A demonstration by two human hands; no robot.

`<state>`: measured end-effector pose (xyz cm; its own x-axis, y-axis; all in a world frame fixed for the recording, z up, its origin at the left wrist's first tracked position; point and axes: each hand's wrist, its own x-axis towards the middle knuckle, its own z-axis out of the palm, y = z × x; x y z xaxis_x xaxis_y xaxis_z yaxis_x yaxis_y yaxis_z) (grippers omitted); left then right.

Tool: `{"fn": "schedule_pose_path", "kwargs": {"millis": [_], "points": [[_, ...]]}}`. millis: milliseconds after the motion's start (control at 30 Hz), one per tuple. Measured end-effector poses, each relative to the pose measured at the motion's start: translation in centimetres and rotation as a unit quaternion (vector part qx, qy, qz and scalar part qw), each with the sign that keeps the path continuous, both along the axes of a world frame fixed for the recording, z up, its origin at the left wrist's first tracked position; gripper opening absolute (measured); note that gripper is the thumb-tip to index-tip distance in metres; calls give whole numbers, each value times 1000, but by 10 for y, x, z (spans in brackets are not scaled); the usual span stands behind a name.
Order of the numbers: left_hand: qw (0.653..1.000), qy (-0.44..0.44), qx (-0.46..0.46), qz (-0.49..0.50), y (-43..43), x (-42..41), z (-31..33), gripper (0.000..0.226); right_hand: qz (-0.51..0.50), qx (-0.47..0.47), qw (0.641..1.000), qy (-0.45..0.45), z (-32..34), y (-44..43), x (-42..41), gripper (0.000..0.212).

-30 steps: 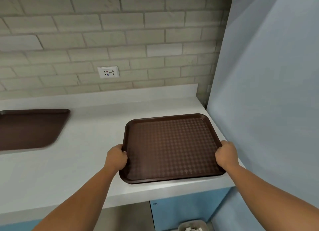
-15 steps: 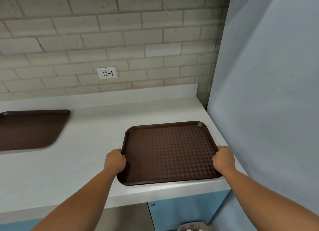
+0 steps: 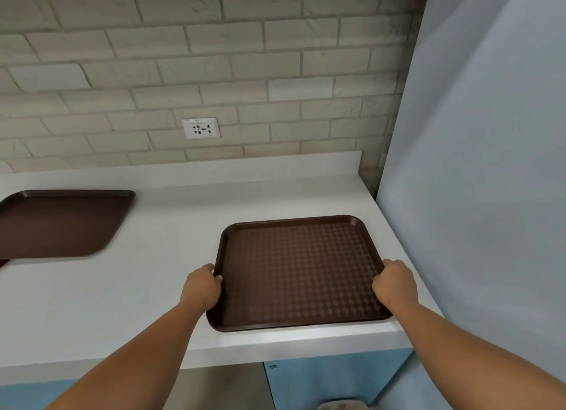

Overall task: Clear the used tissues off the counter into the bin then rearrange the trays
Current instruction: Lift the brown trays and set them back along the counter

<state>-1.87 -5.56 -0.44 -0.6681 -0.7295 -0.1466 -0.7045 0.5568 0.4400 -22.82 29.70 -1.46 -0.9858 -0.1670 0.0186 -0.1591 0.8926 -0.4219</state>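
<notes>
Gripped at both side rims, the tray [image 3: 300, 271] is held by two closed fists: the left hand [image 3: 200, 287] is curled round the left rim a little nearer than its middle, with a fingertip seen hooked over the edge, and the right hand [image 3: 395, 284] is curled round the right rim opposite, knuckles up, its fingers hidden beneath. The tray is placed at the near right corner of the counter [image 3: 122, 302], its near edge just short of the front edge; whether it is lifted or resting flat cannot be told. It is a dark brown rectangle of hard plastic with rounded corners, a raised smooth rim and a floor embossed with a fine diamond pattern. A second tray [image 3: 61, 222] of the same brown is seen well apart at the far left, partly cut off by the frame and blurred. The counter is a smooth, matt white slab with a low upstand along the far side. Behind it a wall [image 3: 214, 57] of rough pale bricks is fitted with a white socket [image 3: 200, 128]. On the right a plain blue-grey panel [image 3: 490, 164] is set against the counter's end. Under the counter a glossy blue cabinet [image 3: 330, 379] is visible, and below it the grey rim of the bin [image 3: 343, 406] is cut off by the bottom edge.
</notes>
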Motion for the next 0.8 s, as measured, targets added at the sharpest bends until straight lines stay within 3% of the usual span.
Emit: {"fn": "schedule_pose_path", "kwargs": {"millis": [100,267,567,800], "points": [[1000,18,-1,1,-8,6,7,49,-1,52,997,58,14,-20,8,43],[997,62,-51,-16,-30,18,31,48,95,-27,990,104,41,-84,22,42],[991,102,-91,12,-122,71,63,52,249,-144,956,61,77,-253,87,39],[987,111,-99,63,-245,133,71,52,305,-166,938,14,65,-399,140,38]]}}
